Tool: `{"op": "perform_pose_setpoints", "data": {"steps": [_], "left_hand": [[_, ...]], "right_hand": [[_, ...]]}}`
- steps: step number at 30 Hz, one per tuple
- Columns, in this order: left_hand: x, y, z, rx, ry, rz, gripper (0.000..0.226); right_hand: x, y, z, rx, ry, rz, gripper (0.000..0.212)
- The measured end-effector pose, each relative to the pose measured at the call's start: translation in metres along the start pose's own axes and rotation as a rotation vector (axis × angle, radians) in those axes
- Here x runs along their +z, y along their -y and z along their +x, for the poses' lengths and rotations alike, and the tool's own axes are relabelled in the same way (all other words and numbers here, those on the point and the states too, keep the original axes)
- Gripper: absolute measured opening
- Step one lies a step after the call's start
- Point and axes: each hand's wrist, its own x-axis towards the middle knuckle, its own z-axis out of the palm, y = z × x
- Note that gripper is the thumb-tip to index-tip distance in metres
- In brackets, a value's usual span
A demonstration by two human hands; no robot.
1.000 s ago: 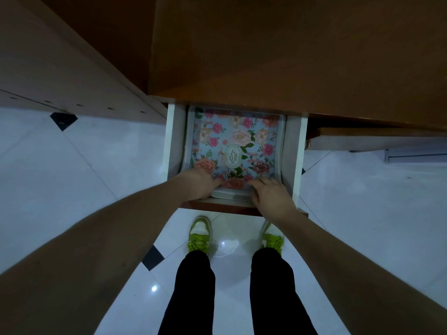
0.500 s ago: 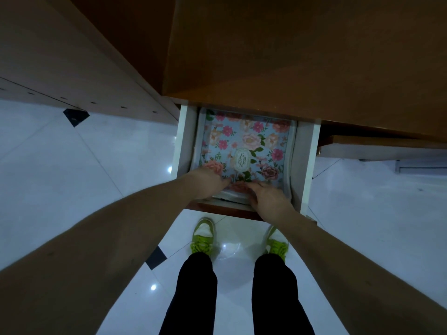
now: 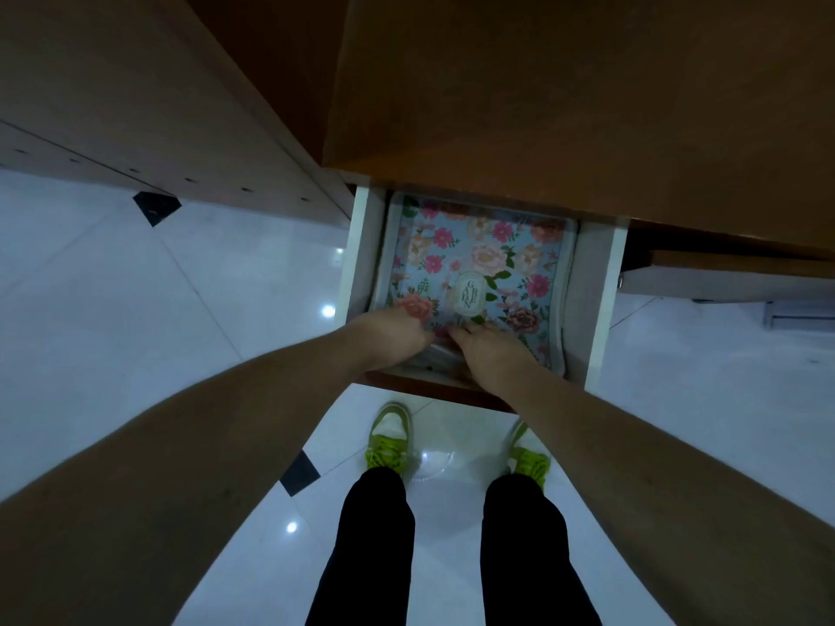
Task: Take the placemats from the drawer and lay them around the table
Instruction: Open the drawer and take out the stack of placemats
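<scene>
A stack of placemats (image 3: pixel 479 259) lies in the pulled-out white drawer (image 3: pixel 598 291); the top one is light blue with pink and peach flowers and an oval "GARDEN" label. My left hand (image 3: pixel 391 338) rests on the near left edge of the stack, fingers curled down over it. My right hand (image 3: pixel 490 354) lies on the near middle edge, fingers pressed onto the top mat. The two hands almost touch. The far part of the stack is hidden under the brown table top (image 3: pixel 565 92).
The drawer's dark wooden front (image 3: pixel 433 393) stands just above my green shoes (image 3: pixel 391 440). A pale wooden panel (image 3: pixel 135 106) runs along the left. Glossy white floor tiles (image 3: pixel 135 309) with small black diamonds lie around me.
My right hand has slid left along the near edge of the stack toward my left hand. The view has shifted, so the drawer now sits further right in the frame.
</scene>
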Motion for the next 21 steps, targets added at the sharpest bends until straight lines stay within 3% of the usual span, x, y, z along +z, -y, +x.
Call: {"op": "perform_pose_setpoints", "data": {"steps": [5,12,15,18,21], "left_hand": [[-0.012,0.004,-0.001,0.031,0.024,0.138,0.029],[-0.020,0.016,-0.007,0.075,-0.084,-0.047,0.043],[-0.016,0.019,-0.025,0.127,-0.230,-0.158,0.057],[-0.006,0.017,-0.037,0.139,-0.420,-0.005,0.077],[-0.008,0.011,-0.044,0.079,-0.540,0.128,0.080]], "right_hand": [[-0.003,0.012,-0.005,0.060,0.009,-0.046,0.056],[-0.016,0.008,-0.019,0.063,-0.092,-0.156,0.028],[-0.027,0.003,-0.029,0.063,-0.179,-0.115,0.032],[-0.039,0.000,-0.042,0.026,-0.333,-0.076,0.034],[-0.050,0.002,-0.059,-0.020,-0.467,-0.057,0.031]]}}
